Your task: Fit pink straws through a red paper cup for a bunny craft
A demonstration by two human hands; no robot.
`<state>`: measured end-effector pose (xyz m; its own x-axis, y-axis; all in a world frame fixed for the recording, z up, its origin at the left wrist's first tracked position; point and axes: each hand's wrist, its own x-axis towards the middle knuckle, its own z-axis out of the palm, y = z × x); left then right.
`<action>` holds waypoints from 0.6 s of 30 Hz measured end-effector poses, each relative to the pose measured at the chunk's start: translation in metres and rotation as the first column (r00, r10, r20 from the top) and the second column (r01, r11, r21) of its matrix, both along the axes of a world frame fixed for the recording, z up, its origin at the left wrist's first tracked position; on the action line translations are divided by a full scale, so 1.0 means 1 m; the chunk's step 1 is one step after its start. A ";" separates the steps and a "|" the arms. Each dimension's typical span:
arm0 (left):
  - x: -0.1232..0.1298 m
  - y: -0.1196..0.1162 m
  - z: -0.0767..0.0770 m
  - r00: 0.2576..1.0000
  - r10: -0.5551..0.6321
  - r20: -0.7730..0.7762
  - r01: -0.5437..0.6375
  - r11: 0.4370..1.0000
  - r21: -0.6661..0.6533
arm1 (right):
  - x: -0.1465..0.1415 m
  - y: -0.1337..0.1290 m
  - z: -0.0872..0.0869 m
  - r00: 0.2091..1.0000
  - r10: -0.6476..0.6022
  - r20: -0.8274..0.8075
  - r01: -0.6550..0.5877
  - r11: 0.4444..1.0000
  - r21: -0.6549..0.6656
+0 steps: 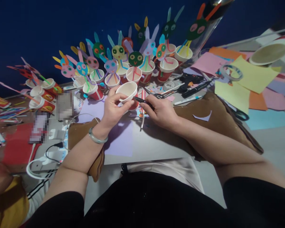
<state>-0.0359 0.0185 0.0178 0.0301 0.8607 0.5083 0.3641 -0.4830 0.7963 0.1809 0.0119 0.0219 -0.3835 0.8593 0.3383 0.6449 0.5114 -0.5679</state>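
My left hand (112, 109) is closed on a paper cup (128, 90), white inside with some red outside, tilted so its mouth partly faces me. In my right hand (162, 112) is a slim black pen-like tool (141, 99); its exact kind is unclear. The tool's tip reaches the cup's near side, close to my left fingertips. Below the hands a lilac paper sheet (120, 139) lies on the grey table (156, 142). Behind the cup stand several red-and-white paper cups (146, 71) with paper rabbit heads (136, 58) raised on coloured strips.
Brown cushions (211, 126) lie beside my forearms. Coloured paper sheets (254, 76), a tape roll (231, 72) and a black glue gun (191, 80) are at right. At left are a power strip (64, 155), cables and more cups. A co-worker's yellow sleeve (10, 202) shows lower left.
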 end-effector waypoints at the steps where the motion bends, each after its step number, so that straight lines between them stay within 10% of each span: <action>1: 0.000 -0.001 0.001 1.000 0.003 -0.017 -0.003 1.000 0.007 | 0.000 0.000 0.000 1.000 -0.007 0.025 0.007 1.000 0.009; 11: 0.007 -0.007 0.000 0.983 0.113 -0.141 -0.091 0.983 0.157 | 0.000 -0.004 0.001 0.974 -0.097 0.204 0.067 0.987 0.146; 15: 0.008 -0.010 0.000 0.971 0.136 -0.196 -0.105 0.982 0.157 | -0.002 0.000 0.003 0.993 0.045 -0.107 -0.061 0.986 -0.152; 18: 0.007 -0.010 0.000 0.967 0.147 -0.206 -0.109 0.976 0.188 | -0.005 0.004 0.004 0.921 0.106 -0.375 -0.264 0.878 -0.400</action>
<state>-0.0284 0.0084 0.0173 0.0521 0.7638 0.6433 0.5872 -0.5445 0.5989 0.1762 0.0161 0.0263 -0.4829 0.8717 0.0831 0.2964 0.2520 -0.9212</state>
